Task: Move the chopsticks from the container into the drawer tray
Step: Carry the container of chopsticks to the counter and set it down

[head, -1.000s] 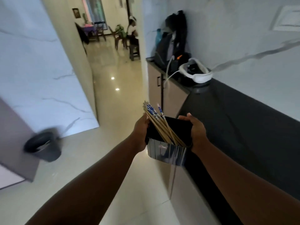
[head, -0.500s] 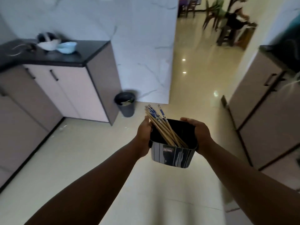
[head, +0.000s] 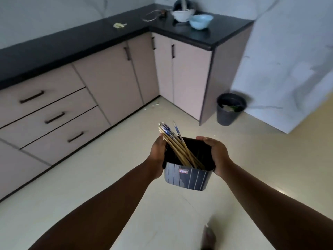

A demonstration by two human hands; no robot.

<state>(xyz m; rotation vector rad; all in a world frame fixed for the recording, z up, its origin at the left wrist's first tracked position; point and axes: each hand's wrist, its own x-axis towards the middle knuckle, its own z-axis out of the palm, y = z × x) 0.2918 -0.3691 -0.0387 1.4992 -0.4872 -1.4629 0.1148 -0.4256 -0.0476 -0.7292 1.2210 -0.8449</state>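
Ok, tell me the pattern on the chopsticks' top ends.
Blue-and-white print on the chopsticks tops, plain wood below; head view.

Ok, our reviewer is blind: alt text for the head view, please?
Both bare hands, left hand and right hand, hold a dark striped container of blue-tipped wooden chopsticks above a cream floor, facing closed beige drawers.

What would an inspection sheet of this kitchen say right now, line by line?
Surface: black countertop, mostly bare.
Job's things: chopsticks lean left inside the striped container; drawers all closed, no tray visible.
Clutter: white bowl, blue bowl, a yellowish scrap.
Grippers: left hand and right hand grip the container's sides, above the floor.
Cables: a thin wire loop on the counter.
Surroundings: dark bin by the marble wall.
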